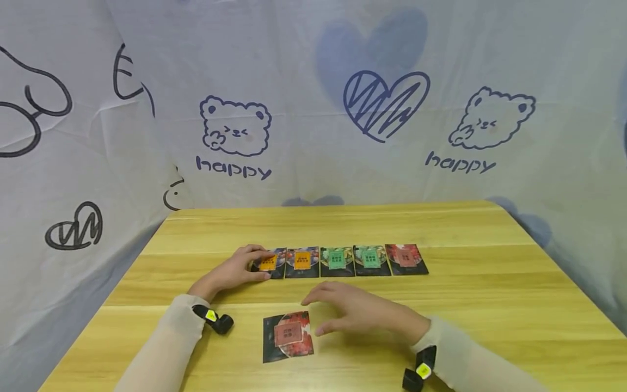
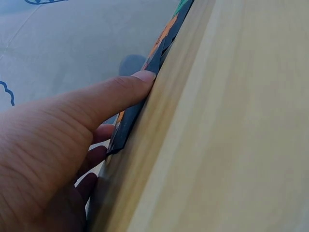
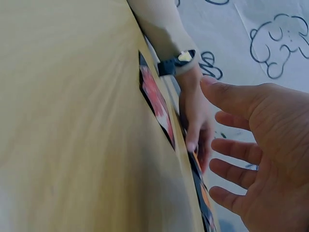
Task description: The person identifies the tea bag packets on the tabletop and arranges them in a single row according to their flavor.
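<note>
Five flat square packets lie side by side in a row in the head view. My left hand (image 1: 241, 268) is at the left end, with thumb and fingers at opposite edges of an orange-labelled packet (image 1: 268, 263). In the left wrist view, the thumb (image 2: 145, 76) touches the packet's dark edge, and the other fingers are partly hidden behind it. My right hand (image 1: 350, 309) hovers with fingers spread and nothing in them. Just left of it, nearer me, lies a single red-labelled packet (image 1: 288, 335), turned sideways.
Rightward along the row come another orange-labelled packet (image 1: 302, 261), two green-labelled packets, one of them a green packet (image 1: 336, 260), and a red packet (image 1: 406, 258). All lie on a wooden table (image 1: 490, 305). Behind it hangs a pale printed cloth (image 1: 303, 125).
</note>
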Tool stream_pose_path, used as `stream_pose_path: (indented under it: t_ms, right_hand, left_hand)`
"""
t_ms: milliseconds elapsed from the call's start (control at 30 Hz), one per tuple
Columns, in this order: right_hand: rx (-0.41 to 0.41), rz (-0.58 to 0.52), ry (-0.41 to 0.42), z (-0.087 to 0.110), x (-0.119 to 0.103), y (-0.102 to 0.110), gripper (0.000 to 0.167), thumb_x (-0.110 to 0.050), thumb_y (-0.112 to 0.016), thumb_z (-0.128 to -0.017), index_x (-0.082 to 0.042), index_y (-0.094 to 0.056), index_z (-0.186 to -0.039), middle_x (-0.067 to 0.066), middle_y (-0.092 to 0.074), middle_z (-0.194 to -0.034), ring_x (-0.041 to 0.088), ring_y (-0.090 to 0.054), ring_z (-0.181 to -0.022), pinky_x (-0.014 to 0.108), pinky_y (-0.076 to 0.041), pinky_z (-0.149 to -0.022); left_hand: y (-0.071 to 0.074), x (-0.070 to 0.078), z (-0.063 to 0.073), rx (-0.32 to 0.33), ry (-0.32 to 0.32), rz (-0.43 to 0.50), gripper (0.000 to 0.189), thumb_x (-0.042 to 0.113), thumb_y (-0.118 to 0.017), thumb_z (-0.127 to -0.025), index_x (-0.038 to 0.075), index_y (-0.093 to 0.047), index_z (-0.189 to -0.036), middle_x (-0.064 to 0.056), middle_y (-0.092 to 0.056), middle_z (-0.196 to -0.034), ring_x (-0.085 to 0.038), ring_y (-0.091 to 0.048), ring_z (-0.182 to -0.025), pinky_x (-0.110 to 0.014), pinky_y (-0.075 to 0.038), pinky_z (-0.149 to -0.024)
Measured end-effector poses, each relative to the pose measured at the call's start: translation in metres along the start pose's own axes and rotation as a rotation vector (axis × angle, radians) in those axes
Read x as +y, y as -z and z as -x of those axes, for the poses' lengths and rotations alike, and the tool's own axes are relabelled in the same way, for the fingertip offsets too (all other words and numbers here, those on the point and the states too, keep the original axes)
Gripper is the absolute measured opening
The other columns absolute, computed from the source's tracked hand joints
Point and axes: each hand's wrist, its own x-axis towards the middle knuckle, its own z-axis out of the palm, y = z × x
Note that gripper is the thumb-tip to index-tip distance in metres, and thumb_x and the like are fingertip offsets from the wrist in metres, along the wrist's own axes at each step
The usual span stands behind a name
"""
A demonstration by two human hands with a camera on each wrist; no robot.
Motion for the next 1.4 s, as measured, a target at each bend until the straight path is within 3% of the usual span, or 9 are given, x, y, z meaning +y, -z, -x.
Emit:
stream_pose_path:
  t_ms: [233, 467, 800, 1200, 1400]
  right_hand:
    - [-0.05, 0.013, 0.119, -0.015, -0.017, -0.014, 0.058, -0.049, -0.063, -0.092, -0.023, -0.052, -0.142, -0.005, -0.049, -0.138, 0.011, -0.046, -0.126, 0.034, -0.04, -0.104]
    - [-0.099, 0.083, 0.238, -0.031, -0.03, -0.029, 0.056, -0.05, -0.06, -0.093, -0.024, -0.052, -0.141, -0.005, -0.05, -0.136, 0.007, -0.045, -0.122, 0.025, -0.039, -0.101]
    - [-0.115, 0.199, 0.191, -0.035, -0.035, -0.038, 0.052, -0.054, -0.058, -0.092, -0.031, -0.056, -0.138, -0.005, -0.053, -0.13, 0.007, -0.048, -0.114, 0.025, -0.041, -0.098]
    - [-0.068, 0.239, 0.158, -0.02, -0.029, -0.036, 0.05, -0.048, -0.055, -0.096, -0.031, -0.052, -0.143, -0.002, -0.052, -0.135, 0.012, -0.048, -0.116, 0.033, -0.042, -0.099]
    - [-0.062, 0.273, 0.168, -0.018, -0.028, -0.032, 0.052, -0.043, -0.056, -0.098, -0.025, -0.049, -0.146, 0.0, -0.052, -0.14, 0.013, -0.048, -0.118, 0.032, -0.042, -0.099]
  left_hand:
    - [0.002, -0.004, 0.007, 0.013, -0.004, -0.004, 0.064, 0.046, -0.067, -0.092, 0.015, -0.05, -0.145, -0.017, -0.037, -0.147, -0.041, -0.031, -0.134, -0.063, -0.032, -0.103]
    - [0.004, -0.01, 0.024, 0.017, 0.042, 0.039, 0.067, 0.048, -0.068, -0.09, 0.016, -0.049, -0.146, -0.016, -0.034, -0.149, -0.041, -0.028, -0.136, -0.063, -0.03, -0.104]
    - [0.005, -0.007, 0.027, 0.031, 0.028, 0.046, 0.068, 0.049, -0.067, -0.09, 0.015, -0.049, -0.146, -0.016, -0.036, -0.148, -0.04, -0.029, -0.136, -0.063, -0.029, -0.105]
    - [-0.002, -0.002, 0.003, 0.001, 0.009, 0.01, 0.063, 0.048, -0.067, -0.091, 0.021, -0.05, -0.145, -0.011, -0.038, -0.147, -0.035, -0.031, -0.135, -0.059, -0.032, -0.105]
    - [0.001, -0.002, 0.0, -0.004, 0.001, 0.004, 0.063, 0.046, -0.067, -0.091, 0.02, -0.051, -0.145, -0.013, -0.037, -0.148, -0.037, -0.031, -0.135, -0.06, -0.031, -0.105]
